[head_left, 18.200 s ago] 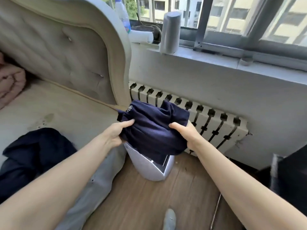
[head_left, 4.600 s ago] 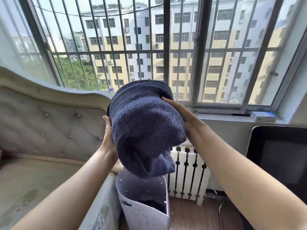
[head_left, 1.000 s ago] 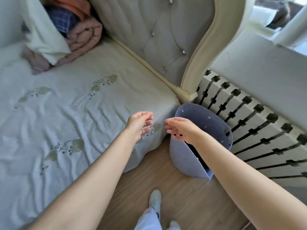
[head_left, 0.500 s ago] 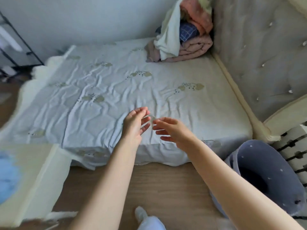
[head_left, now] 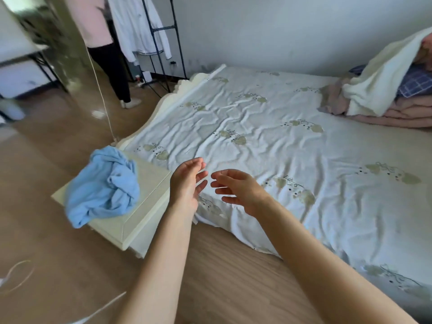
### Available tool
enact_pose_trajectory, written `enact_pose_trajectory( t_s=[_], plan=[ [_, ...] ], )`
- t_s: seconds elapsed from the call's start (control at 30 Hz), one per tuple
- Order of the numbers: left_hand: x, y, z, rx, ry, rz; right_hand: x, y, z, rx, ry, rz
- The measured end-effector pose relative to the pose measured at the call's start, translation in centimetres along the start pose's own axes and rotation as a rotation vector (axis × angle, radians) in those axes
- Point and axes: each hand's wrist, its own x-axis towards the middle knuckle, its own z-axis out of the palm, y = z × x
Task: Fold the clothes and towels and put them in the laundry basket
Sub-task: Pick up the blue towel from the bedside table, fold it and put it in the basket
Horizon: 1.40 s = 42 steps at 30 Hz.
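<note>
- With both hands empty, the left hand (head_left: 187,183) and right hand (head_left: 238,190) hang side by side over the near edge of the bed (head_left: 268,141), palms facing each other.
- Fingers of both hands loosely spread and slightly curled; nothing pinched. A narrow gap separates the two sets of fingertips.
- Task's thing: a crumpled light-blue garment (head_left: 102,185), lying on the cream bench (head_left: 145,206) at the foot of the bed. One end droops over the bench's near-left edge.
- Key relation: the garment lies to the left of both hands, at about the same depth in the head view. My left hand is clearly the nearer; the right is separated from it by the left.
- Long axis of the heap runs roughly from far-right to near-left, diagonal to my forearms. Bunched, so no clean edge or corner shows.
- Laundry basket not in view now.
- Judgement: next piece to fold is this garment; reach goes leftward, left hand leading, right following to open it out. The sheet looks free for flattening.
- Far right corner: a pile of bedding (head_left: 385,90), probably not part of the job; cannot tell.
</note>
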Motion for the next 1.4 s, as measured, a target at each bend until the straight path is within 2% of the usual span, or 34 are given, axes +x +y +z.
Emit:
enact_pose_trajectory(
  t_s=[0.3, 0.53, 1.0, 1.2, 1.4],
  plan=[
    [9.9, 4.8, -13.4, -0.034, 0.148, 0.012, 10.3, -2.5, 14.9, -0.032, -0.123, 0.015],
    [17.8, 7.2, -22.5, -0.061, 0.297, -0.026, 19.4, -2.5, 24.8, -0.104, -0.247, 0.100],
    [36.9, 8.6, -32.7, -0.118, 0.595, -0.181, 41.5, -2.8, 36.4, -0.266, -0.385, 0.347],
    [42.6, 7.1, -36.3, -0.079, 0.643, -0.292, 48.4, -0.4, 39.3, -0.346, -0.392, 0.448],
    [46.4, 5.5, -39.1, -0.029, 0.631, -0.349, 52.6, 4.4, 42.4, -0.551, -0.341, 0.411]
  ],
)
